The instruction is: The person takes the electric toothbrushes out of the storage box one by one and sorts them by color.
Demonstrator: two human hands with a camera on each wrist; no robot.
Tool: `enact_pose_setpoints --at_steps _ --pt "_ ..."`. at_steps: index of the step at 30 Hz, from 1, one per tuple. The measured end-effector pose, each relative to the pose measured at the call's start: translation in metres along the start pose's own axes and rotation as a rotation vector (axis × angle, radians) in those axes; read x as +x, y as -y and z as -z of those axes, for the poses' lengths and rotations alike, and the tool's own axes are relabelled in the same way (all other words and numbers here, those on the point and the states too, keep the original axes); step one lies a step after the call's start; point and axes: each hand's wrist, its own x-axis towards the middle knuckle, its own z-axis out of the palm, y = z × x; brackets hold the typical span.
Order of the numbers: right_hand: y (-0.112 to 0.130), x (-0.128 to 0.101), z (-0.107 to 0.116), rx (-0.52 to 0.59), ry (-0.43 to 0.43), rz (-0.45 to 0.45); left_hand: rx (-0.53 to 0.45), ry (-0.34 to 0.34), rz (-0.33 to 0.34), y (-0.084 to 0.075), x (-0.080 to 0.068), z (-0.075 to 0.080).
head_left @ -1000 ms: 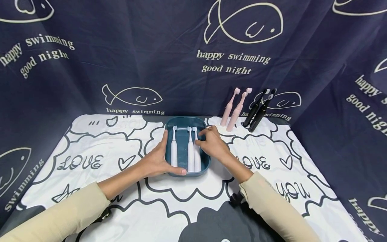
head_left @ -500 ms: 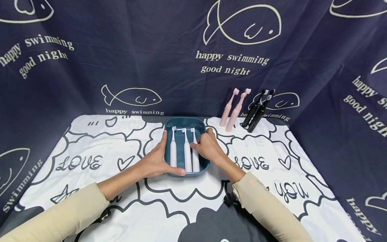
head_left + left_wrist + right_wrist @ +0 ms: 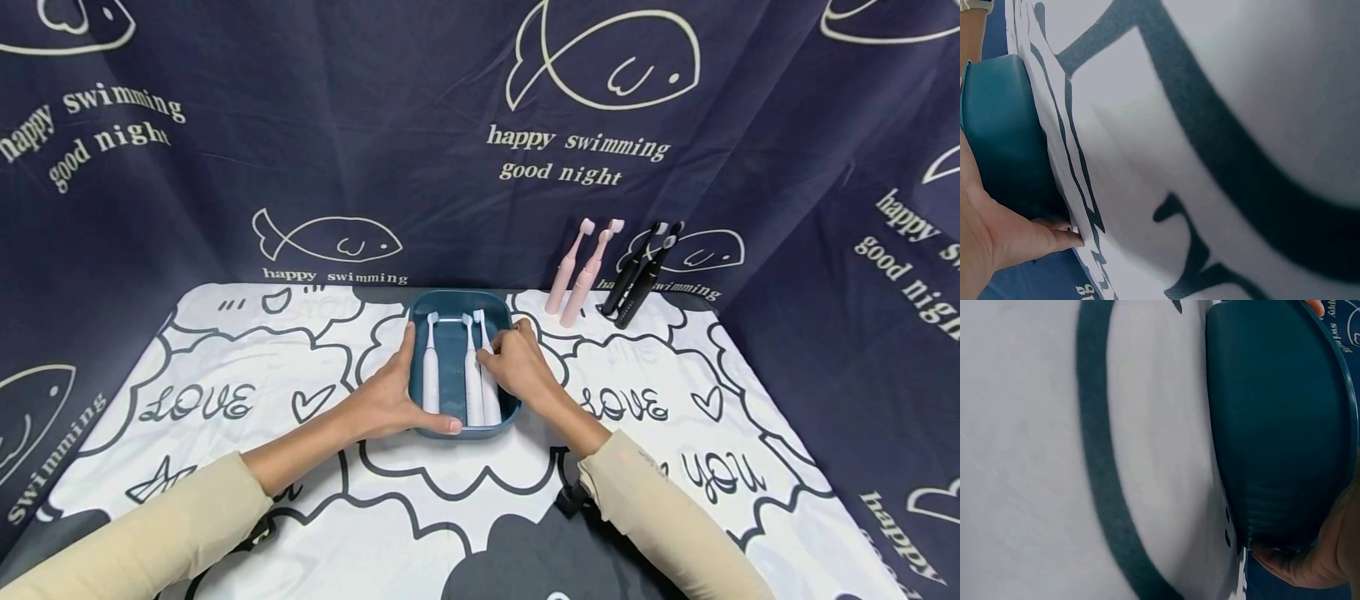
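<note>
A teal rounded box (image 3: pixel 450 375) stands on the cloth, with three white electric toothbrushes lying in it. My left hand (image 3: pixel 386 400) grips the box at its left side, thumb over the front rim; in the left wrist view its fingers (image 3: pixel 1054 237) reach round the outer wall. My right hand (image 3: pixel 521 362) is over the right rim, thumb and forefinger pinching the rightmost toothbrush (image 3: pixel 490 396) near its neck. That brush leans, its head close to the middle toothbrush (image 3: pixel 472 383). The left toothbrush (image 3: pixel 431 379) lies apart, near the left wall. Part of the rightmost brush is hidden by my hand.
Behind the box to the right, pink electric toothbrushes (image 3: pixel 581 287) and black electric toothbrushes (image 3: pixel 637 287) stand upright near the curtain. A dark blue curtain (image 3: pixel 337 125) with fish drawings surrounds the table. A patterned white cloth (image 3: pixel 247 358) covers the tabletop.
The middle toothbrush shifted left, then back right. The rightmost toothbrush now tilts with its head to the left. My right hand has closed in on that brush; my left hand stays put.
</note>
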Motion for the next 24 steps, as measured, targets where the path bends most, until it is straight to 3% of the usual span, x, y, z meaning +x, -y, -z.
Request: enact_pose_setpoints --at_steps 8,24 --pt "0.055 -0.03 0.04 0.03 -0.014 -0.068 -0.013 0.003 -0.001 -0.001 0.0 0.001" --pt "0.056 -0.038 0.046 0.078 -0.079 -0.136 -0.003 -0.004 -0.004 0.001 0.0 0.0"
